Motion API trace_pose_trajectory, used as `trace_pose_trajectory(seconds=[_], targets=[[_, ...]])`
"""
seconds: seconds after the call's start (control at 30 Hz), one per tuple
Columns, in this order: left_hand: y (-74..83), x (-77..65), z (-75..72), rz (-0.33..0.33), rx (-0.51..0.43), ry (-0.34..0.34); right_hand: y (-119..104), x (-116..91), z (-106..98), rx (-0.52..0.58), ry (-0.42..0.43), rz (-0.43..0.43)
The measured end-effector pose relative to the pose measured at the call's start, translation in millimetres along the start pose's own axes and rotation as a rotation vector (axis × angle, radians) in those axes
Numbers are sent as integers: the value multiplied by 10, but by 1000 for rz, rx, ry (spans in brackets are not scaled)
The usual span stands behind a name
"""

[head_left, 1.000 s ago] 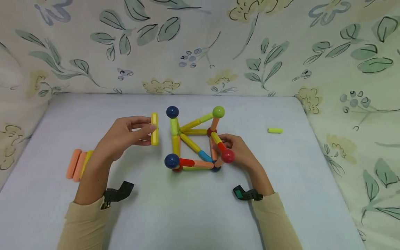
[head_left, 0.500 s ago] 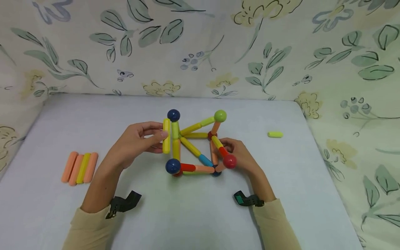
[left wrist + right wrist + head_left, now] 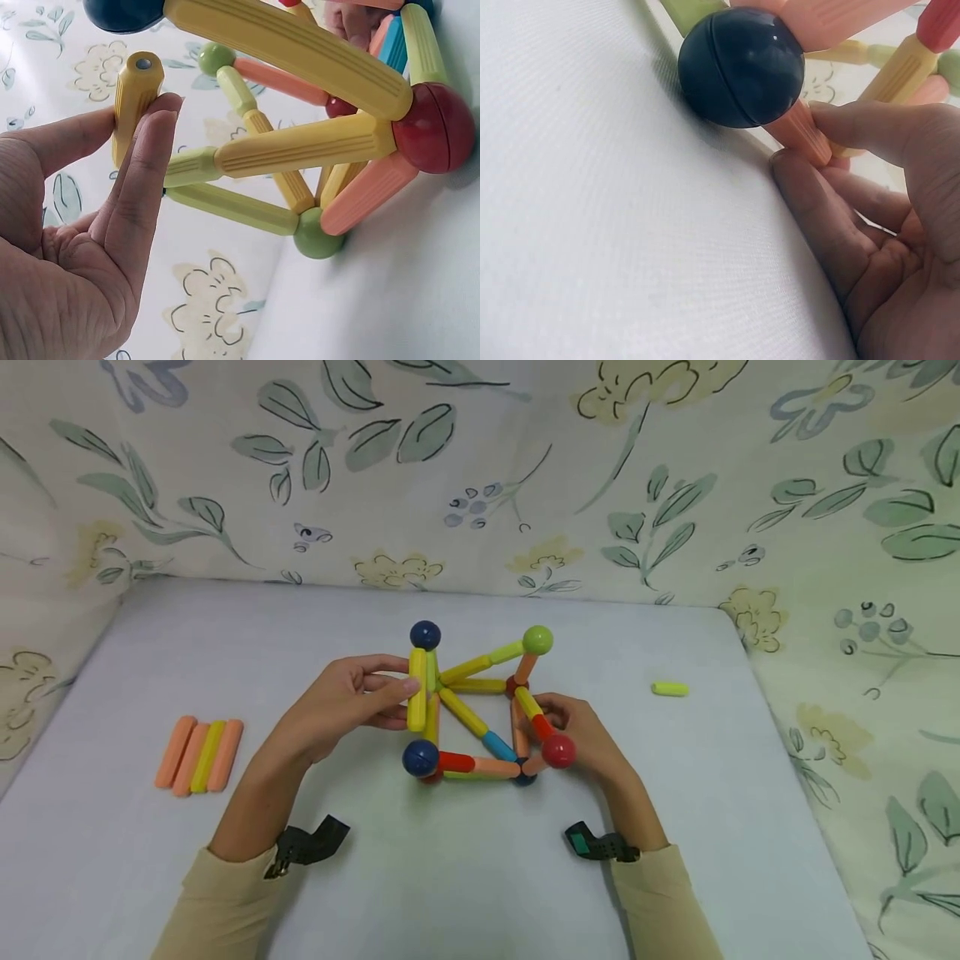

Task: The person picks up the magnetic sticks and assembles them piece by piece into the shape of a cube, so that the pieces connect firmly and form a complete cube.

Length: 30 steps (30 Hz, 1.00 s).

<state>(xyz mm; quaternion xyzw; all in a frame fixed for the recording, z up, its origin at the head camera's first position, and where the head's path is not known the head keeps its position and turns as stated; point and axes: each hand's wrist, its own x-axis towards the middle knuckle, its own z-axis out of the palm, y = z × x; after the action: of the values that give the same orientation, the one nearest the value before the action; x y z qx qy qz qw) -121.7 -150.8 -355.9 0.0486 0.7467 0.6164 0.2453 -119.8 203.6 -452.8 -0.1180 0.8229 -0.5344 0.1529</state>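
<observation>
A frame of magnetic rods and balls stands mid-table, with a green ball (image 3: 537, 640), a red ball (image 3: 558, 750) and dark blue balls (image 3: 425, 635) at its upper corners. My left hand (image 3: 341, 706) pinches a loose yellow magnetic rod (image 3: 133, 112) between thumb and fingers. In the head view that rod overlaps the left side of the frame, between the two blue balls. In the left wrist view a metal tip shows at the rod's end. My right hand (image 3: 581, 731) pinches a salmon rod (image 3: 801, 133) low on the frame's right side, beside a dark blue ball (image 3: 742, 67).
Several salmon rods (image 3: 225, 756) and a yellow rod (image 3: 207, 757) lie side by side at the left of the white table (image 3: 465, 877). One short yellow-green rod (image 3: 670, 689) lies to the right. A floral cloth (image 3: 480, 468) hangs behind the table.
My left hand has carried the yellow rod rightward, from beside the frame to over its left side in the head view. My right hand stays at the frame's right side.
</observation>
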Motion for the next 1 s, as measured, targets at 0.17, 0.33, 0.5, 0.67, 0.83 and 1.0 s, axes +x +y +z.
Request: trace_pose_trajectory(seconds=[0.17, 0.33, 0.5, 0.67, 0.83, 1.0], targets=[[22, 2, -2, 4, -1, -9, 8, -1, -11, -15, 3, -10], [27, 6, -2, -3, -5, -11, 4, 4, -12, -3, -4, -17], [16, 7, 5, -13, -14, -16, 7, 6, -13, 13, -8, -21], [11, 14, 16, 1, -16, -17, -3, 6, -9, 1, -3, -18], [-19, 39, 22, 2, -18, 7, -16, 6, -4, -5, 0, -8], [-27, 46, 20, 3, -23, 10, -21, 3, -5, 11, -4, -12]])
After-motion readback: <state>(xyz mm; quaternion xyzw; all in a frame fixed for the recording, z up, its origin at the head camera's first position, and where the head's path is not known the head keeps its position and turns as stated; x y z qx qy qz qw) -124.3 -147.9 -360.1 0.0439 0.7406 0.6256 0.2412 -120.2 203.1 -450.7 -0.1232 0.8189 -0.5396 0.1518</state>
